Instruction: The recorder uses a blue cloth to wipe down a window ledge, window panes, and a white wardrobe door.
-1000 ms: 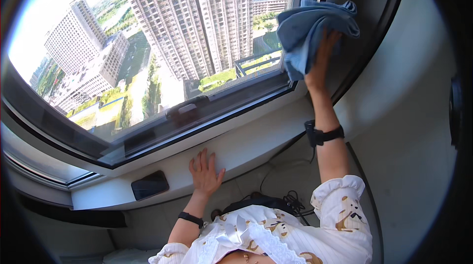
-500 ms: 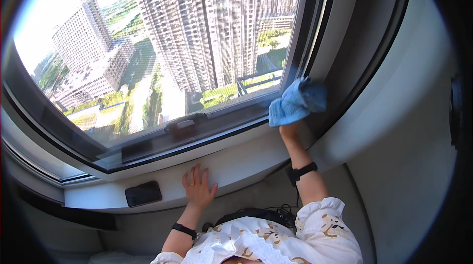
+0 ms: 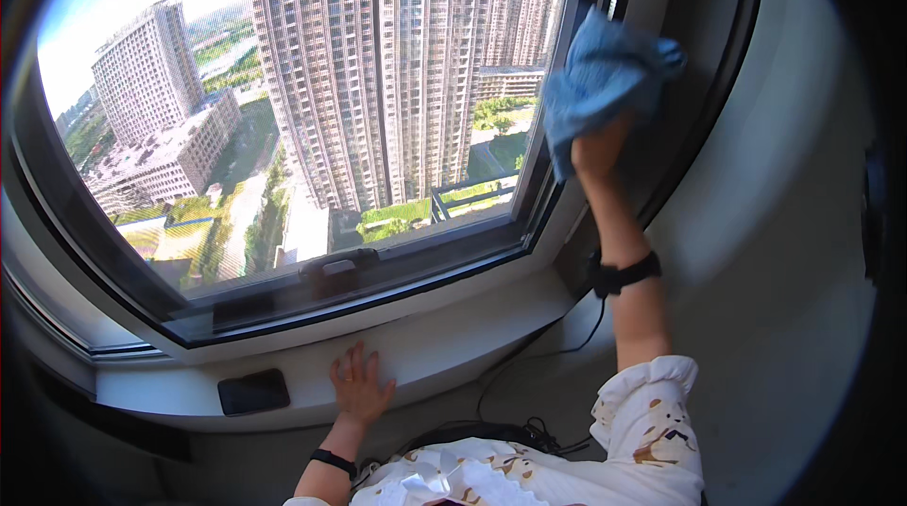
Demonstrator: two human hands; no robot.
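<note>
A blue cloth [image 3: 605,71] is pressed against the right side of the dark window frame [image 3: 557,161]. My right hand [image 3: 601,149] is closed on it, the fingers mostly covered by its folds. My left hand [image 3: 362,391] lies flat on the white windowsill [image 3: 444,341], fingers spread, with nothing in it. Each wrist wears a black band. Through the window glass [image 3: 312,109] show tall buildings and greenery.
A dark phone [image 3: 253,394] lies on the sill, left of my left hand. A latch [image 3: 338,267] sits on the window's lower frame. A thin black cable [image 3: 543,355] trails from my right wristband to a tangle by my body. A curved pale wall [image 3: 756,270] rises on the right.
My right hand has moved up the right side of the window frame with the blue cloth, from near the lower corner. My left hand stays on the sill. The view has shifted slightly.
</note>
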